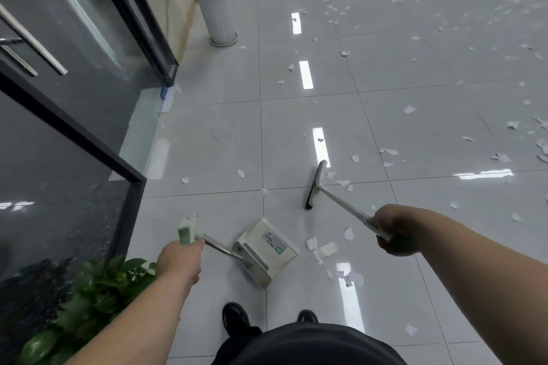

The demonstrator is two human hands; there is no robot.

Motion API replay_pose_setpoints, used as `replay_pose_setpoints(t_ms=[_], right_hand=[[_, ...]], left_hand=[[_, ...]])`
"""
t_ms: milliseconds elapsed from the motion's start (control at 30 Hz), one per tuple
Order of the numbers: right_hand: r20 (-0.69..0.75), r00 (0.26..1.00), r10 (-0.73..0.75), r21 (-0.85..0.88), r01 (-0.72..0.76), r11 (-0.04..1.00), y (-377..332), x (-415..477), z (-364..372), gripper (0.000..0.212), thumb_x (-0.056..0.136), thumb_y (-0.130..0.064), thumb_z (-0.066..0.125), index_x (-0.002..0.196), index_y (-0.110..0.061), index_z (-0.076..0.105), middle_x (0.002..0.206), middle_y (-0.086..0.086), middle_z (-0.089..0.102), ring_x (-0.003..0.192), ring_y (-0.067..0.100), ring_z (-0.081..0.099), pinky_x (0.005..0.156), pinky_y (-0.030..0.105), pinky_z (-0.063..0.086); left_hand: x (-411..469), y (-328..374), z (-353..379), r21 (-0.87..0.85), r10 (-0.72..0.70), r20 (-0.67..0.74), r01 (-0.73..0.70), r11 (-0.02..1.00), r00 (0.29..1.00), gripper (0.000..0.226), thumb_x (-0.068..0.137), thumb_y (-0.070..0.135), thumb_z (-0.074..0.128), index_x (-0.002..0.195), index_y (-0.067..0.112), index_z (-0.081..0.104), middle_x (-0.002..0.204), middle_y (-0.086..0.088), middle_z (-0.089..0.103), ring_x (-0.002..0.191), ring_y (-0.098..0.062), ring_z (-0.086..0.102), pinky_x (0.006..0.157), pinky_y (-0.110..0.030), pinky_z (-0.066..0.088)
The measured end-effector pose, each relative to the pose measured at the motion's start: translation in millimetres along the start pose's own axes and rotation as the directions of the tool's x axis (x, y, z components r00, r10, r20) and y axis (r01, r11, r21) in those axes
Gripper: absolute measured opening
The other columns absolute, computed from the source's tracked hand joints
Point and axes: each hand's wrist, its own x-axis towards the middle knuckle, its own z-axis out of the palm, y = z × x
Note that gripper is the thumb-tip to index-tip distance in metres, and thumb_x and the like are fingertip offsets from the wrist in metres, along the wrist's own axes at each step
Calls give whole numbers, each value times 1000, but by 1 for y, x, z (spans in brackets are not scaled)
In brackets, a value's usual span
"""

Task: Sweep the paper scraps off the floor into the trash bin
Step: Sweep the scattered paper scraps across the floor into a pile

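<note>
On my feed the two hands are well apart, each closed on its own tool. The left hand grips the dustpan handle just below its green top end, fingers wrapped round the shaft. The right hand is curled round the broom's white handle near its upper end.

Between them the dustpan, white with green trim, sits on the tiled floor just ahead of the black shoes. I cannot tell whether any paper lies inside it. The broom head, a narrow strip with a dark edge, rests on the floor farther out, ahead of the pan and to its right.

A small cluster of paper scraps lies just right of the dustpan, apart from its rim, with a few more below it. Other scraps sit beside the broom head on its right side, and many more are scattered over the tiles toward the right edge and the far end of the room.

To the left stands a dark-framed glass door, with a leafy green plant at its foot near the left arm. A white ribbed planter stands by the wall farther along.
</note>
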Motion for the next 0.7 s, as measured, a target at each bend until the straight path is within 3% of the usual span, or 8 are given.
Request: replay_pose_setpoints(t_ms=[67, 167, 300, 500, 700], right_hand=[[59, 998, -10, -33, 12, 999, -18, -2, 17, 32, 98, -22, 62, 117, 2, 53, 96, 10, 47, 66, 17, 47, 51, 25, 44], [135, 990, -44, -90, 57, 994, -49, -10, 52, 21, 101, -21, 56, 104, -1, 52, 89, 9, 41, 62, 17, 39, 54, 25, 35], [179, 982, -66, -197, 101, 975, -96, -20, 119, 25, 100, -28, 60, 97, -5, 50, 87, 8, 43, 62, 17, 40, 42, 16, 36], [261, 963, -69, -282, 145, 948, -167, -23, 238, 24, 99, -28, 61, 95, -7, 50, 87, 9, 45, 64, 18, 42, 41, 14, 38], [340, 937, -73, -341, 195, 920, -225, -19, 351, 25, 100, -28, 62, 103, -6, 52, 93, 10, 51, 67, 19, 49, 55, 24, 44]], left_hand=[[9, 6, -7, -25, -10, 3, 10, 1000, 1000, 25, 96, 29, 67, 96, 4, 64, 80, -16, 62, 59, -27, 54, 50, -29, 47], [29, 13, -22, -55, -33, 9, 34, 998, 999, 25, 95, 29, 69, 94, 4, 65, 76, -15, 61, 58, -26, 53, 47, -28, 44], [65, 20, -49, -71, -60, 31, 63, 996, 998, 25, 94, 27, 70, 98, 3, 65, 70, -12, 55, 52, -23, 47, 43, -25, 41], [135, 22, -105, -77, -116, 47, 120, 990, 992, 21, 95, 30, 69, 99, 9, 67, 75, -14, 61, 58, -25, 52, 48, -28, 44], [194, 10, -159, -75, -181, 1, 180, 981, 984, 19, 95, 33, 68, 97, 14, 68, 72, -9, 60, 56, -22, 51, 49, -28, 45]])
